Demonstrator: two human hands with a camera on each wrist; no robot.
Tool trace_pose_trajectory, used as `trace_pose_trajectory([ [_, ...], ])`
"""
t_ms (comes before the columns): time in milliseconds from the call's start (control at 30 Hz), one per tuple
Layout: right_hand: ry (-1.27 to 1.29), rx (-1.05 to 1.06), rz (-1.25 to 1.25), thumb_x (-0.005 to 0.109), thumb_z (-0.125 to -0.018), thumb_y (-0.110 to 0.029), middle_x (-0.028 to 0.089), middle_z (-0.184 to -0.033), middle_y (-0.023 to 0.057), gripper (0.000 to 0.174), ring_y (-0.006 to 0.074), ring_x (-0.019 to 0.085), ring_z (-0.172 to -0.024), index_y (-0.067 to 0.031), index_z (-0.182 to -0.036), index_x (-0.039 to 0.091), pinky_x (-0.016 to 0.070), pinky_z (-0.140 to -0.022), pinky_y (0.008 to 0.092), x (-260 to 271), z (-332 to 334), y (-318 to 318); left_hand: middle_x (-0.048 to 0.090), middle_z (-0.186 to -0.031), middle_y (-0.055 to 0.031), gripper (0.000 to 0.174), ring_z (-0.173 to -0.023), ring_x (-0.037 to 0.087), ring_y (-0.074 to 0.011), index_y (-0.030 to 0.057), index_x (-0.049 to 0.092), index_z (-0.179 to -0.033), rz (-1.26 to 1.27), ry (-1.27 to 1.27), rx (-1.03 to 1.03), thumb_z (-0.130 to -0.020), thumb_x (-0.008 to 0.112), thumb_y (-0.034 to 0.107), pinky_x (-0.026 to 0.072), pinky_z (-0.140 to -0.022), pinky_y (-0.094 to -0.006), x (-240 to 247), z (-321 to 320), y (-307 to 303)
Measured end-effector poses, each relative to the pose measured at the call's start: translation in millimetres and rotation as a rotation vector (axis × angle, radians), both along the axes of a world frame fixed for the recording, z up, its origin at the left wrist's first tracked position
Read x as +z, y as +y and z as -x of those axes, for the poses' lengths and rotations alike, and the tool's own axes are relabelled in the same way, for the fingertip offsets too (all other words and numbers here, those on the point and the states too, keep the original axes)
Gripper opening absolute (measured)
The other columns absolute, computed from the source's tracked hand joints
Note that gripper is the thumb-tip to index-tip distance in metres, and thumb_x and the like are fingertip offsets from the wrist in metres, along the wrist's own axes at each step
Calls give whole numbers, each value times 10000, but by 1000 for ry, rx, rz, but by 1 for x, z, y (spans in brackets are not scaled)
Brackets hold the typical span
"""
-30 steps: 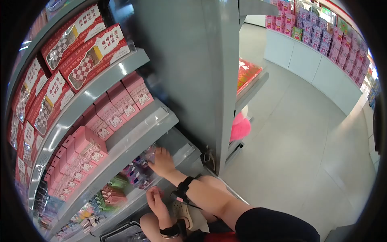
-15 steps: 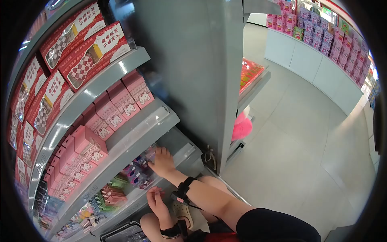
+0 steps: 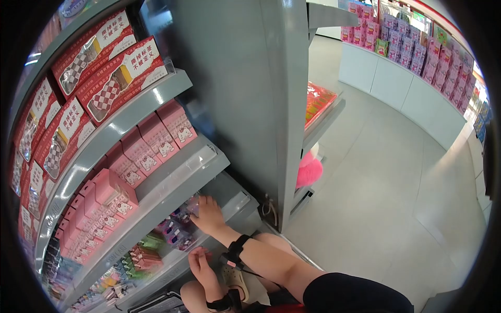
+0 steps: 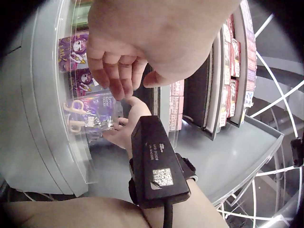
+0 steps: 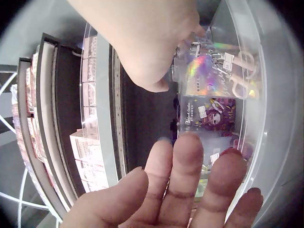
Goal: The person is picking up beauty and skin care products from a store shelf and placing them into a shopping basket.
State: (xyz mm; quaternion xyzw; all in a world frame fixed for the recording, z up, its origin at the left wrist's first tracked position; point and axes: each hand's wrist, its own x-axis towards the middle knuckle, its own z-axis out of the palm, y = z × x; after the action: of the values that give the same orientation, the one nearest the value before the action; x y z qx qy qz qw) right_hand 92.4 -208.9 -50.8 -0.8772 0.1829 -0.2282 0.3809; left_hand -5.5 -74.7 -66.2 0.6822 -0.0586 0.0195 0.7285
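My right hand point(image 3: 210, 216) reaches onto the lower shelf at the far end of a row of packs. Its thumb and fingers lie either side of the inner end of a shiny holographic eyelash curler pack point(image 5: 204, 78), with pale looped handles toward the shelf front. Beside it stand purple packs point(image 5: 219, 114) with a cartoon face. In front of the shelf edge, my left hand point(image 3: 201, 262) is raised with loosely bent fingers and holds nothing. The right wrist view shows the fingers point(image 5: 187, 156) of that hand spread close to the packs.
A clear plastic lip point(image 4: 78, 164) runs along the shelf front. Pink boxes point(image 3: 148, 156) line the shelf above, red boxes point(image 3: 117, 88) higher up. A grey panel point(image 3: 235, 104) closes the shelf's right end. Green and pink packs point(image 3: 143, 255) continue leftward, above a black-rimmed basket point(image 3: 162, 302).
The head view has tilted slightly, shifting the scene a little. Both hands keep nearly the same places at the shelf; no pack has visibly moved.
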Motion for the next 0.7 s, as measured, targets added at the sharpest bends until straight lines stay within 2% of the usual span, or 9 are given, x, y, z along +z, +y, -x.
trace_pose_trajectory([
  [67, 48, 5, -11, 718, -757, -323, 501, -1157, 216, 653, 392, 516, -1084, 24, -1222, 418, 449, -911, 470, 1, 0, 0, 611, -950, -71, 149, -782, 577, -140, 21, 552, -1072, 27, -10, -19, -978, 500, 124, 455, -717, -261, -2, -2, 1],
  [233, -59, -5, 42, 719, -756, -312, 504, -1138, 211, 608, 391, 530, -1047, 4, -1183, 422, 466, -867, 475, -10, -3, 2, 607, -951, -69, 142, -768, 566, -136, 25, 555, -1066, 13, -4, -27, -977, 502, 122, 460, -706, -253, -2, -1, 4],
  [467, -18, -2, 65, 721, -755, -320, 504, -1116, 218, 610, 391, 522, -1041, 29, -1161, 428, 454, -877, 470, -12, -9, -2, 610, -933, -56, 131, -757, 562, -122, 34, 562, -1055, 25, -6, -9, -976, 509, 125, 457, -699, -243, 1, -3, 2],
  [567, 41, 0, 57, 691, -787, -364, 480, -1187, 209, 681, 373, 500, -1120, 39, -1249, 395, 428, -941, 468, -11, -7, -2, 613, -934, -55, 130, -760, 566, -119, 36, 564, -1054, 34, 13, -7, -975, 509, 124, 458, -699, -240, 3, 0, 4],
  [700, 79, 28, 7, 683, -794, -357, 473, -1211, 215, 672, 378, 479, -1158, 41, -1254, 395, 416, -957, 477, -6, -6, -4, 619, -938, -58, 131, -763, 571, -118, 38, 566, -1054, 26, -2, -3, -975, 508, 124, 455, -693, -239, 3, -1, 1],
])
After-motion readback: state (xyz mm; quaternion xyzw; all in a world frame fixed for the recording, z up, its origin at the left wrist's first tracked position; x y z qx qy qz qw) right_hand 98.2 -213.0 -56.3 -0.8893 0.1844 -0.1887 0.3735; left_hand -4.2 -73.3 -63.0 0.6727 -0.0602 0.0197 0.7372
